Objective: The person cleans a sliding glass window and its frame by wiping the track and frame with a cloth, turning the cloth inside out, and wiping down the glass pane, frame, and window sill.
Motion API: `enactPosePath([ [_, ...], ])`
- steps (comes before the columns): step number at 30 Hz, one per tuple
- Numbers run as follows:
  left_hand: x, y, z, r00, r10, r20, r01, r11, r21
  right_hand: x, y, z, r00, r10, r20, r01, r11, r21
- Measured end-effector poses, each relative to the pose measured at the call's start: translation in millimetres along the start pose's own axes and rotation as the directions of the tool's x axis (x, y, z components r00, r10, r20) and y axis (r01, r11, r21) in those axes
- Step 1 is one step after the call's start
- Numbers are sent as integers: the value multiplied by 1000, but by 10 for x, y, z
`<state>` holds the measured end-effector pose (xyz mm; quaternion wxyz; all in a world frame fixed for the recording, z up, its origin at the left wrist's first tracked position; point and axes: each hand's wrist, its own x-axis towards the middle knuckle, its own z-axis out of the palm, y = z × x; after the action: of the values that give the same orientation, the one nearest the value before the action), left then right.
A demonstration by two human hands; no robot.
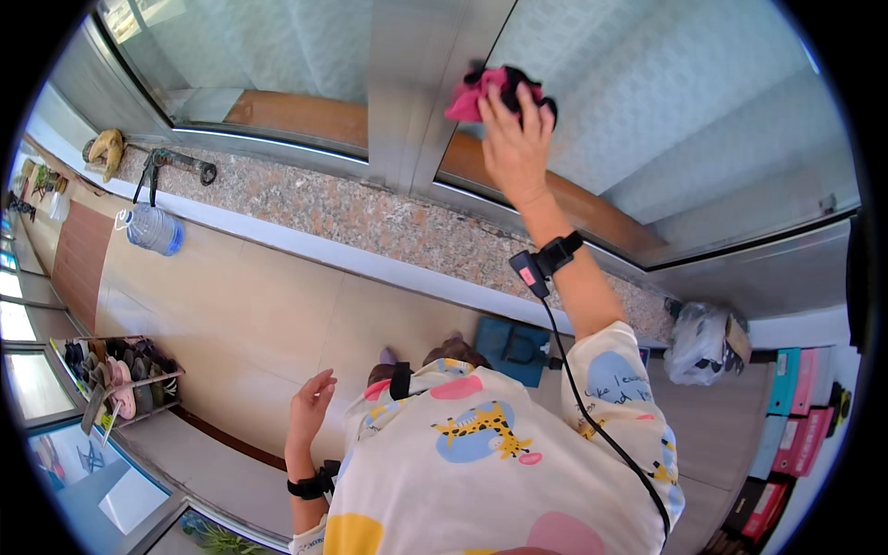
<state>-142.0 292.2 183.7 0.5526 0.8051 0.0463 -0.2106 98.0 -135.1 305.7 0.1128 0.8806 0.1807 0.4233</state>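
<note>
My right hand (517,142) presses a crumpled pink and black cloth (479,94) against the window, with fingers spread over it. The cloth lies at the left edge of the right glass pane (666,97), overlapping the metal window frame (409,90). Behind the glass hangs a pale curtain, with a brown wooden surface at its foot. My left hand (312,406) hangs beside my body over the tiled floor, holding nothing, its fingers loosely bent and partly apart. A black strap sits on each wrist; a cable runs from the right one.
A granite sill (333,201) carries a caulking gun (170,166) and a yellowish object (105,152). Below stands a large plastic water bottle (156,229). A shoe rack (125,378) is at left. To the right are a plastic bag (701,343) and several binders (801,440).
</note>
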Motion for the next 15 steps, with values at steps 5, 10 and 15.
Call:
enactPosePath([
  [5,-174,-206,-132,999,-33,-39,32,999,-24,-776,-81,241,876,-279,394,254,960,114],
  [10,-197,-213,-142,993,-82,-83,84,996,17,179,322,-235,966,-233,116,236,972,-12],
  [15,-58,-48,-51,999,-26,-38,25,999,-29,1451,729,-1000,864,22,-503,-130,975,-180],
])
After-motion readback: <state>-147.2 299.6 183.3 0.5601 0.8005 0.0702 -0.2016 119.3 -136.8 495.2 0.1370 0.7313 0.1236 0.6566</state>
